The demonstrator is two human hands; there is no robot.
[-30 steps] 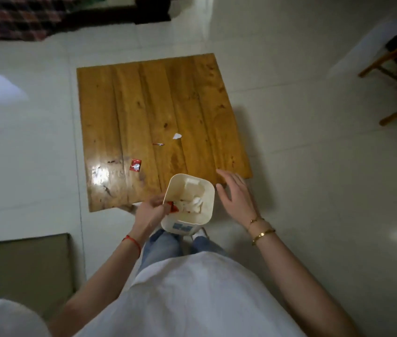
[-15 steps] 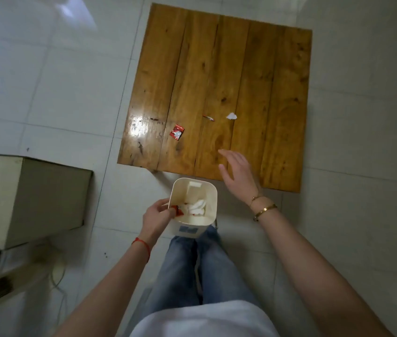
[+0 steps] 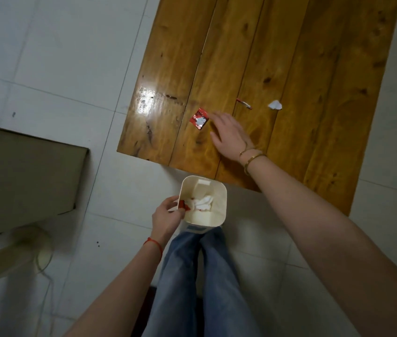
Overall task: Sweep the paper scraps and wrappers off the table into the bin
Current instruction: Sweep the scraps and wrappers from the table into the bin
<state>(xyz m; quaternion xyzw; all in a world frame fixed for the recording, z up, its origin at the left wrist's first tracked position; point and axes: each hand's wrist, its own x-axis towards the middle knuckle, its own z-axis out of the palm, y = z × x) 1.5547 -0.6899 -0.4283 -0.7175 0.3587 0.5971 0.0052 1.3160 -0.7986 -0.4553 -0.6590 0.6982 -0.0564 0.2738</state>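
A low wooden table (image 3: 314,57) fills the upper right. On it lie a red wrapper (image 3: 199,118), a thin red-and-white scrap (image 3: 244,103) and a white paper scrap (image 3: 275,105). My right hand (image 3: 229,136) hovers flat over the table with fingers spread, its fingertips just right of the red wrapper. A cream bin (image 3: 213,216) stands on the floor below the table's near edge, with white paper and red wrappers inside. My left hand (image 3: 167,217) grips the bin's left rim.
A beige box-like piece of furniture (image 3: 22,176) sits at the left, with a cable (image 3: 44,261) on the floor near it. White floor tiles (image 3: 59,57) surround the table. My jeans-clad legs (image 3: 192,276) are just behind the bin.
My right hand has moved from beside the bin forward over the table, up to the red wrapper. My view has shifted closer and to the right. The left hand stays on the bin.
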